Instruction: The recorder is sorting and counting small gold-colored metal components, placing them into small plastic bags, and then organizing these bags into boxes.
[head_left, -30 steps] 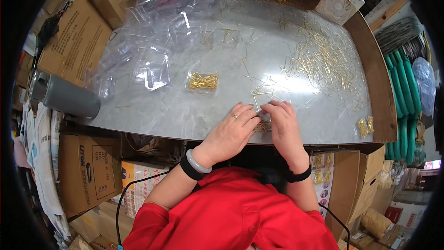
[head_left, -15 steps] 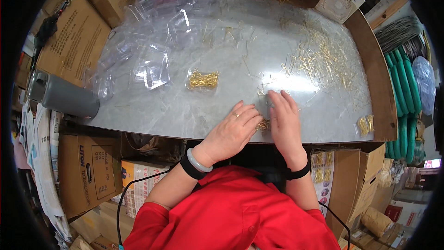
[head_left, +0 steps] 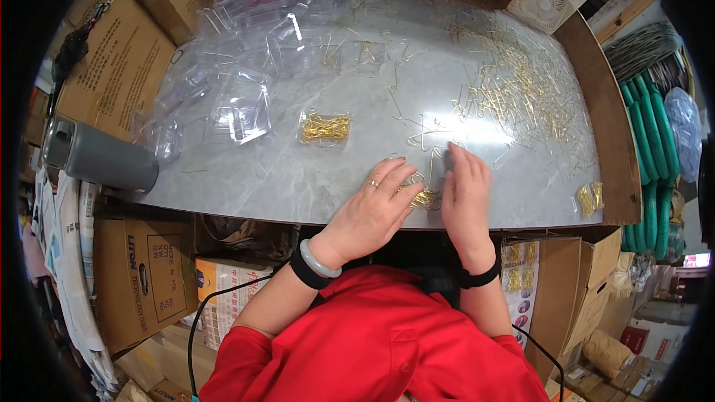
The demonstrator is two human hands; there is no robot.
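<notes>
Bent gold wire hooks lie in a small pile close to the table's near edge, between my hands. My left hand arches over the left side of this pile with its fingers apart, covering part of it. To the right, my right hand rests on edge with its fingers stretched out, holding nothing. Just beyond my fingertips are a few loose wire hooks. A clear plastic tray filled with gold hooks sits further left. Many more hooks are scattered across the right side of the table.
Clear plastic trays are heaped at the table's left and far left. A grey bottle stands at the left edge. Two small gold bundles lie near the right wooden border. Cardboard boxes line the left.
My right hand has shifted slightly right, widening the gap between my hands. More of the hook pile now shows, with a loose hook visible above it. My left hand has barely moved.
</notes>
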